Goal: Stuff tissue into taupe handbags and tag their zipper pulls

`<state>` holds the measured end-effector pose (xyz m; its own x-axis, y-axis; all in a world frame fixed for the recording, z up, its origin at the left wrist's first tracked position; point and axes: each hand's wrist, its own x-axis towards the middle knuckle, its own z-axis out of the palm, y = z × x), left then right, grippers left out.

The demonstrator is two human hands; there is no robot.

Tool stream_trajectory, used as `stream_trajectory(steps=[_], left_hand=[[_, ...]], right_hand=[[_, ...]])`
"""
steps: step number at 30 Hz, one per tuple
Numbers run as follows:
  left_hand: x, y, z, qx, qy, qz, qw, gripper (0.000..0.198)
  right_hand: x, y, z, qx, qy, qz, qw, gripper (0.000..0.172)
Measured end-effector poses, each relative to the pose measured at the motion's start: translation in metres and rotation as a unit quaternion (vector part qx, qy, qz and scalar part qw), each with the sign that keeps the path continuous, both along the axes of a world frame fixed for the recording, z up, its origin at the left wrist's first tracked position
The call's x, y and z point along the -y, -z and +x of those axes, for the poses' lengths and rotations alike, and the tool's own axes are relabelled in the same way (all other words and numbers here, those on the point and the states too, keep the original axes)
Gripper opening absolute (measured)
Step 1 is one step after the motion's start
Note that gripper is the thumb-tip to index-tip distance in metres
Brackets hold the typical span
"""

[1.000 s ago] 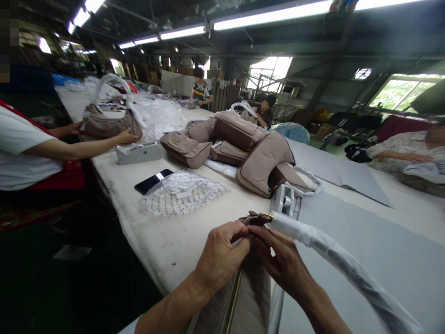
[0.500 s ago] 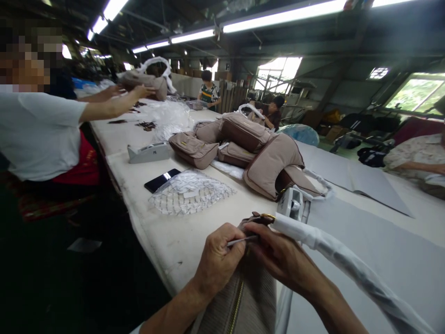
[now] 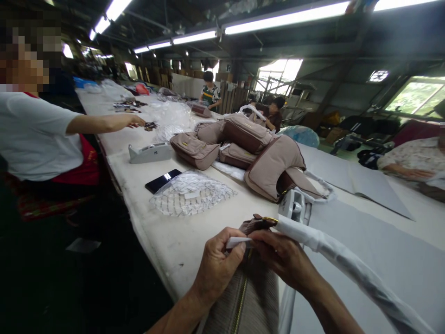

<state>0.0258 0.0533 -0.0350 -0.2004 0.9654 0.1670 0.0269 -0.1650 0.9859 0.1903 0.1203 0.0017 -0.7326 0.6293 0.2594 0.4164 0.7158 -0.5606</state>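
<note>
A taupe handbag [image 3: 259, 287] with a brass zipper [image 3: 239, 301] lies in front of me, its near end cut off by the picture's edge. Over its far end, my left hand [image 3: 217, 262] pinches a small white strip [image 3: 238, 241] between thumb and forefinger. My right hand [image 3: 287, 257] is closed at the strip's other end, its fingertips partly hidden against the bag. A dark leather tab and a gold ring [image 3: 271, 220] show just past my fingers. From that ring a strap wrapped in white [image 3: 333, 248] curves away to the right.
A pile of taupe bags [image 3: 246, 134] covers the table's middle. Nearby are a tape dispenser [image 3: 292, 204], another dispenser [image 3: 149, 153], a phone [image 3: 162, 181] and a printed plastic bag [image 3: 191, 195]. A co-worker's arm [image 3: 100, 123] reaches over the table from the left.
The white strip has turned and shows more of its face between my hands. The co-worker at left no longer holds a bag; that person's hand is now near small dark pieces.
</note>
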Motion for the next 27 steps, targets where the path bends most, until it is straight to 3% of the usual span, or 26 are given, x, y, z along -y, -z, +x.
stream_trajectory(steps=[6,12,19,24,27], left_hand=[[-0.003,-0.003,0.002,0.000,-0.005,-0.022,1.000,0.010],[-0.011,-0.006,0.003,0.003,0.006,-0.023,1.000,0.006],[-0.011,-0.004,0.006,0.041,0.005,-0.076,0.996,0.013],[-0.010,-0.003,0.010,-0.015,0.005,-0.041,0.999,0.010],[-0.009,-0.001,0.011,-0.021,0.001,-0.029,0.999,0.012]], right_hand=[[-0.002,0.004,0.000,-0.003,0.005,0.029,1.000,0.014],[-0.009,0.013,-0.001,-0.090,0.002,0.033,0.995,0.013],[-0.011,0.019,0.011,-0.182,0.032,-0.112,0.976,0.020],[-0.011,0.010,0.010,-0.083,0.007,-0.046,0.995,0.031],[-0.014,0.004,0.005,-0.032,-0.032,-0.044,0.998,0.022]])
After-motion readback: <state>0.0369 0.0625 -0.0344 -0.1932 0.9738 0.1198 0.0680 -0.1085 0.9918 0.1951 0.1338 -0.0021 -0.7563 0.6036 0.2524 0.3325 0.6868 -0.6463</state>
